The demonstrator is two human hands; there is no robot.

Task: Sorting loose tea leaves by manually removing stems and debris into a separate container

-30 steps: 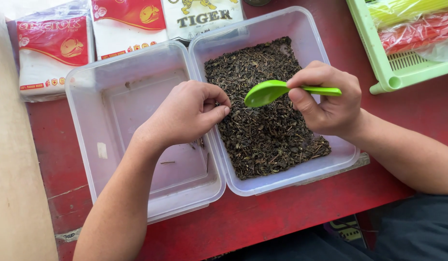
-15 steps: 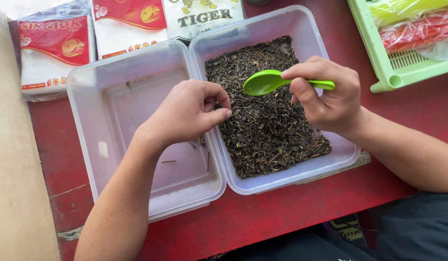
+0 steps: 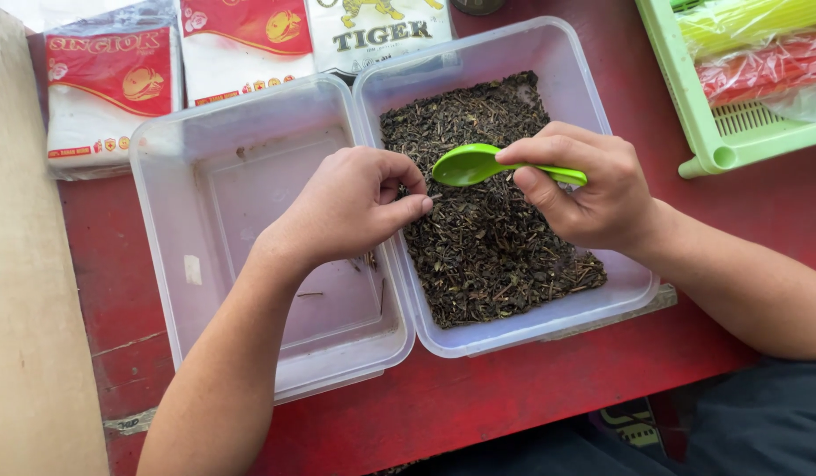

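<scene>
Red tabletop (image 3: 531,397), largest surface, bearing everything else; pale wooden board (image 3: 29,308) along its left edge.

Two clear plastic tubs side by side, walls touching: left tub (image 3: 161,229) almost bare, only a few stray stems on its floor; right tub (image 3: 593,79) filled with dark loose dried leaves (image 3: 487,256), heaped toward the far and near ends.

One light green slotted basket (image 3: 716,132) at upper right, holding green and red wrapped bundles, number not countable.

Three printed paper packets (image 3: 108,97) lined up beyond the tubs, two red-and-white, one white.

Two bare hands. Left hand (image 3: 351,207) curled over the shared wall of the tubs, thumb and forefinger pinched together at the leaves' edge; whether anything lies in the pinch cannot be told. Right hand (image 3: 593,189) closed on the handle of one green plastic spoon (image 3: 474,165), bowl held level just above the leaves, apparently empty.

Judged step: picking through the leaves with spoon and fingertips. Best done with the spoon kept shallow and level so nothing spills over the wall, only a thin layer stirred at a time, and the pinching hand close to the spoon's bowl.
</scene>
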